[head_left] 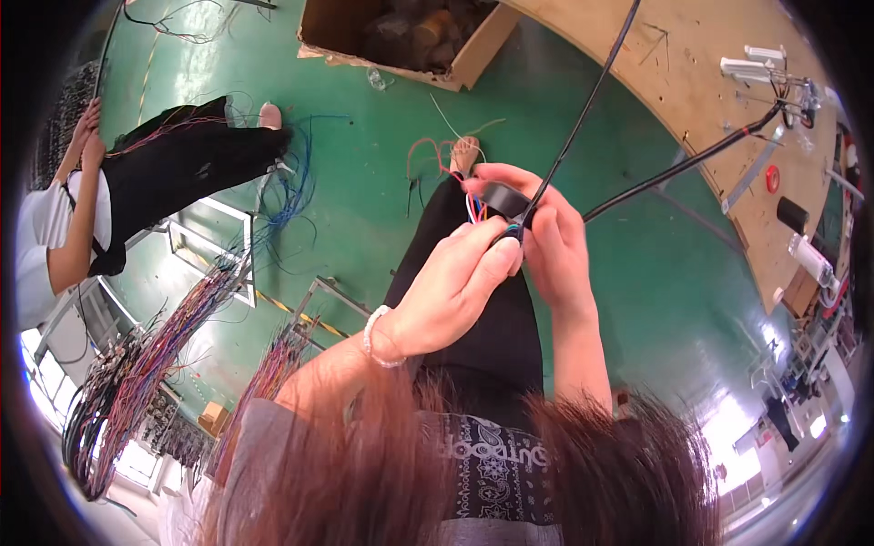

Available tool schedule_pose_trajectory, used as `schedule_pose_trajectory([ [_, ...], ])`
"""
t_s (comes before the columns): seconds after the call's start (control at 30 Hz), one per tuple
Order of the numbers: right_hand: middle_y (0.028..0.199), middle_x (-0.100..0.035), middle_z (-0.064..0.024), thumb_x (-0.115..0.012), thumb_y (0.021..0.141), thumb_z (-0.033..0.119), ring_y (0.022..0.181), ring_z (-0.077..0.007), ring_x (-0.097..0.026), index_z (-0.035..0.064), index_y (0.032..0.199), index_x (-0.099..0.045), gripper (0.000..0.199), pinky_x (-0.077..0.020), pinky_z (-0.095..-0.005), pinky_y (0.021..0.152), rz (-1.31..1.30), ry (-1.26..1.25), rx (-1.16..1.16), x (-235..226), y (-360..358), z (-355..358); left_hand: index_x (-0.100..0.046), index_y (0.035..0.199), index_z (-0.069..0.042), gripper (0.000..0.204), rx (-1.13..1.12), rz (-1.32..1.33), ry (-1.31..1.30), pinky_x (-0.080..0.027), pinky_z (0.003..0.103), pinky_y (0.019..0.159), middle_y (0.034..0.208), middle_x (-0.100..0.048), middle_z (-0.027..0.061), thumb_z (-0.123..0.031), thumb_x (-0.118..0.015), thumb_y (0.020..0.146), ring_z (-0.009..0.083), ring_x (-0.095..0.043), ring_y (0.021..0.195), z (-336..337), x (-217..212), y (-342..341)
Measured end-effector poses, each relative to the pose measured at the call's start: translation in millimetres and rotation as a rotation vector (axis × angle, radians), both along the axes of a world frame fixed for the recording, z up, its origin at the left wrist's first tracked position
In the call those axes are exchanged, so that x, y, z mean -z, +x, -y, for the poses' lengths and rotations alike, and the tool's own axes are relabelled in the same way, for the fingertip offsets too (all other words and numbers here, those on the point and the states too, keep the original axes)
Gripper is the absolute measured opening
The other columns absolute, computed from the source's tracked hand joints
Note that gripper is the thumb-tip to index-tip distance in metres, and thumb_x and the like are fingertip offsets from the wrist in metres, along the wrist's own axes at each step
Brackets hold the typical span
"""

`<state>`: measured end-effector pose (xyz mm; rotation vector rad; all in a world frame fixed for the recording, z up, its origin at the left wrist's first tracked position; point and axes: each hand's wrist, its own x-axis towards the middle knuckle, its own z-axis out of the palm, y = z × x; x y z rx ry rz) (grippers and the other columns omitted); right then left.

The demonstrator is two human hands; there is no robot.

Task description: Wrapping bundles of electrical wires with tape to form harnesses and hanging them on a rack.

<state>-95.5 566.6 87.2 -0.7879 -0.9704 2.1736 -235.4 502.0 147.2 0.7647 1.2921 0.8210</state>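
My left hand [448, 293], with a white beaded bracelet at the wrist, is closed around a wire bundle in front of my lap. Coloured loose wires [472, 209] in red, white, blue and orange stick out past its fingers. Close against it, my right hand [560, 259] grips a roll of black tape [500, 197], fingers curled over its far side. A black-wrapped cable [669, 175] leads from behind my right hand to the board on the right. A thinner black cable [587, 105] runs from between the hands up to the top edge. The fingertips partly hide the bundle.
A wooden board [719, 118] with white fixtures, red tape ring [773, 178] and a black roll [792, 214] curves along the right. An open cardboard box [473, 59] lies ahead on the green floor. Hanging wire bundles [150, 364] and another person [173, 150] are at left.
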Motion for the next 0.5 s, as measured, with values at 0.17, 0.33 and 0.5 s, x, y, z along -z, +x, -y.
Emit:
schedule_pose_trajectory([
  [0.17,0.118,-0.061,-0.0127,-0.051,0.096,0.017,0.108,-0.0193,-0.058,-0.0014,0.118,-0.059,0.03,-0.047,-0.0312,0.089,0.36,-0.121,0.162,-57,16,25,-0.059,0.063,-0.003,0.012,0.386,-0.752,0.441,-0.047,0.044,0.057,0.065,-0.058,0.0157,-0.009,-0.06,0.074,0.0334,-0.06,0.062,-6,0,-7],
  [0.33,0.074,-0.053,-0.0001,-0.05,0.096,0.018,0.056,-0.0076,-0.047,-0.0018,0.096,-0.06,0.022,-0.0371,-0.0211,0.05,0.588,0.512,0.057,-81,35,10,-0.053,0.079,-0.01,0.011,0.052,-0.848,0.635,-0.037,0.036,0.069,0.072,-0.051,0.0053,-0.013,-0.063,0.075,0.024,-0.05,0.075,14,20,25],
  [0.5,0.073,-0.058,0.0006,-0.069,0.083,-0.001,0.055,-0.0028,-0.048,-0.0018,0.098,-0.057,0.019,-0.0398,-0.0187,0.052,0.733,0.384,0.061,-88,-36,8,-0.056,0.088,-0.004,0.013,0.033,-0.737,0.566,-0.039,0.038,0.074,0.08,-0.055,0.0093,-0.016,-0.057,0.085,0.0266,-0.05,0.082,22,23,27],
])
